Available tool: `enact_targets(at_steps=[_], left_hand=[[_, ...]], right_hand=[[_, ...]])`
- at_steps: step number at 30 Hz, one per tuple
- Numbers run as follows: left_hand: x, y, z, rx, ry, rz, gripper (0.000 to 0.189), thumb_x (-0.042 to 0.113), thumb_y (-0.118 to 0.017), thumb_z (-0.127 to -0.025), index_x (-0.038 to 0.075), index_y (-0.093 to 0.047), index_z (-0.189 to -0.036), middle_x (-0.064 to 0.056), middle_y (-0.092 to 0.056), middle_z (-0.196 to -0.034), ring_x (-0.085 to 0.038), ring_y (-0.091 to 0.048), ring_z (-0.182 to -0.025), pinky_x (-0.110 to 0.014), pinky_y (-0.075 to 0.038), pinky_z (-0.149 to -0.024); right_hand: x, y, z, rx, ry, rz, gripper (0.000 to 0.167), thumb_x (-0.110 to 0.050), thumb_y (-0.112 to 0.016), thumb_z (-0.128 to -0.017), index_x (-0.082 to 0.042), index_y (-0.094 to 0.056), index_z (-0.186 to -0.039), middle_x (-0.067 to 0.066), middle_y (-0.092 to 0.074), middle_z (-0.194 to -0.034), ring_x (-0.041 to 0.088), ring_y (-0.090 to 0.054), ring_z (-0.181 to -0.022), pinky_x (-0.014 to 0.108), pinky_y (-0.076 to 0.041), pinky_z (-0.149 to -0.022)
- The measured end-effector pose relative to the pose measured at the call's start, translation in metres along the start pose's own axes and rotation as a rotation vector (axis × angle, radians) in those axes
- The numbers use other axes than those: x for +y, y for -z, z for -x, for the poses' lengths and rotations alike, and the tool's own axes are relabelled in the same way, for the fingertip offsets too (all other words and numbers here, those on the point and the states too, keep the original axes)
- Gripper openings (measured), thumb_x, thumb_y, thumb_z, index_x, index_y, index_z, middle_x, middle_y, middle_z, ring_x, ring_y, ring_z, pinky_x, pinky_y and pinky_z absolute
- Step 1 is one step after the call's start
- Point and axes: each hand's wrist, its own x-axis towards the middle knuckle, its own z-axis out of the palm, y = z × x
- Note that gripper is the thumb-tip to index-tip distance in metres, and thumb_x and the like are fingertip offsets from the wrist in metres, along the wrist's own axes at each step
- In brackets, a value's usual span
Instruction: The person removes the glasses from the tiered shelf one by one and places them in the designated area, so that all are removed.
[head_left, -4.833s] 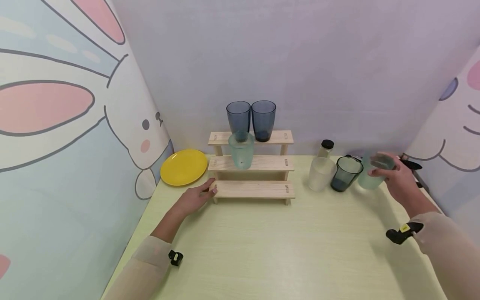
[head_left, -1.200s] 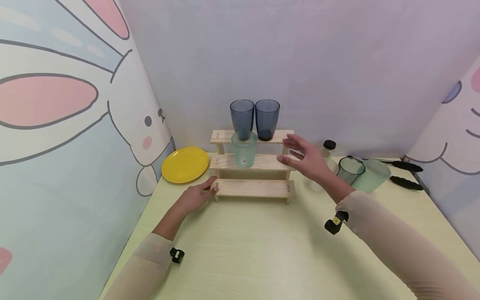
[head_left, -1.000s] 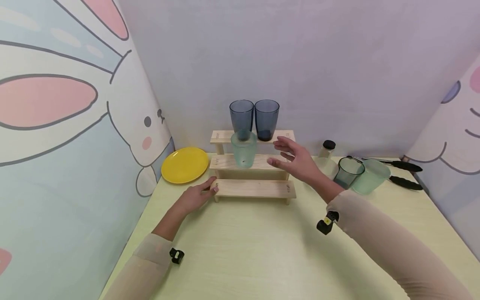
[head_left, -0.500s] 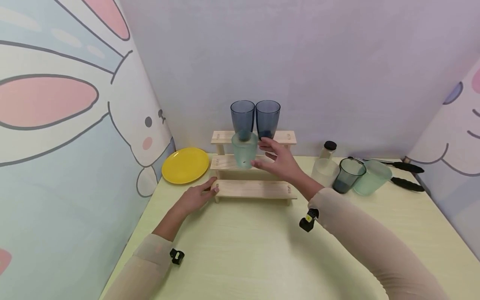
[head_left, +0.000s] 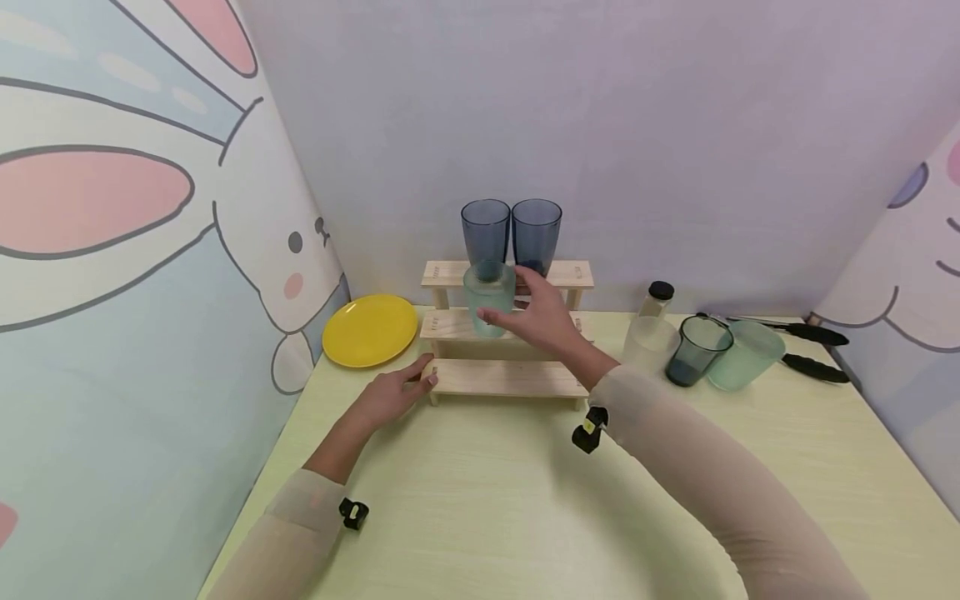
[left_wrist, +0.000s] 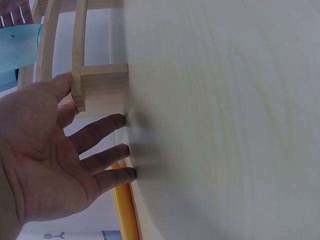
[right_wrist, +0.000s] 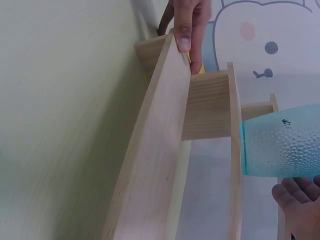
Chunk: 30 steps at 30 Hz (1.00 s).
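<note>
A three-tier wooden display rack [head_left: 502, 379] stands on the table. My left hand [head_left: 387, 398] pinches the left end of its lowest step; the left wrist view shows the thumb on the board, with the other fingers spread. On the middle step stands an upright pale green textured cup [head_left: 487, 300]. My right hand [head_left: 543, 318] is at the cup's right side, thumb before it and fingers loosely bent. In the right wrist view the fingers [right_wrist: 295, 192] lie beside the cup [right_wrist: 285, 142], not visibly closed around it. Two blue glasses [head_left: 486, 229] stand on the top step.
A yellow plate [head_left: 370, 330] lies left of the rack. To the right are a bottle with a black cap [head_left: 660, 292], a frosted cup [head_left: 648, 342], a dark glass [head_left: 697, 350], another green cup [head_left: 746, 354] and black-handled utensils [head_left: 816, 368]. Walls border the table.
Earlier the right hand was at the green cup on the far right; it has since moved left, without that cup, to the one on the rack. The left hand has stayed put.
</note>
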Motion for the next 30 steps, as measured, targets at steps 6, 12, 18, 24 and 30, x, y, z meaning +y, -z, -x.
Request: enact_targets(at_steps=[6,12,18,24,30], left_hand=[[-0.002,-0.001,-0.002,-0.003,-0.003,0.008,0.076,0.069,-0.049,-0.111,0.032,-0.032,-0.176,-0.016,-0.051,-0.17,-0.051,-0.052,-0.154,-0.07,-0.043,-0.122],[-0.003,-0.001,-0.002,0.001,-0.004,0.005,0.076,0.069,-0.049,-0.111,0.032,-0.032,-0.176,-0.017,-0.052,-0.169,-0.051,-0.052,-0.153,-0.07,-0.043,-0.122],[-0.003,-0.001,-0.001,0.004,-0.012,0.008,0.076,0.068,-0.048,-0.112,0.032,-0.031,-0.176,-0.016,-0.054,-0.168,-0.05,-0.052,-0.153,-0.069,-0.043,-0.123],[-0.002,-0.001,-0.001,0.007,-0.012,0.018,0.076,0.069,-0.049,-0.111,0.031,-0.032,-0.176,-0.017,-0.056,-0.167,-0.05,-0.052,-0.154,-0.07,-0.043,-0.123],[-0.003,-0.001,-0.002,0.013,-0.013,0.012,0.075,0.067,-0.05,-0.112,0.031,-0.033,-0.175,-0.016,-0.055,-0.167,-0.049,-0.052,-0.154,-0.069,-0.043,-0.123]], right_hand=[[-0.006,-0.01,-0.003,0.06,-0.001,0.027,0.095,-0.056,-0.091,-0.088,-0.013,-0.05,-0.163,0.012,-0.065,-0.152,0.036,-0.065,-0.138,0.055,-0.059,-0.111],[-0.013,-0.018,-0.005,0.104,-0.063,0.099,0.105,-0.065,-0.088,-0.087,-0.013,-0.044,-0.166,0.015,-0.061,-0.159,0.038,-0.063,-0.141,0.059,-0.058,-0.109],[-0.019,-0.024,-0.009,0.132,-0.094,0.134,0.111,-0.071,-0.086,-0.086,-0.012,-0.041,-0.169,0.018,-0.055,-0.165,0.041,-0.058,-0.148,0.061,-0.054,-0.115],[-0.02,-0.026,-0.01,0.151,-0.109,0.125,0.106,-0.071,-0.084,-0.088,-0.014,-0.042,-0.168,0.018,-0.055,-0.166,0.041,-0.057,-0.149,0.062,-0.053,-0.115],[-0.021,-0.021,-0.008,0.12,-0.126,0.016,0.102,-0.065,-0.088,-0.087,-0.019,-0.046,-0.168,0.014,-0.056,-0.165,0.039,-0.058,-0.146,0.061,-0.055,-0.112]])
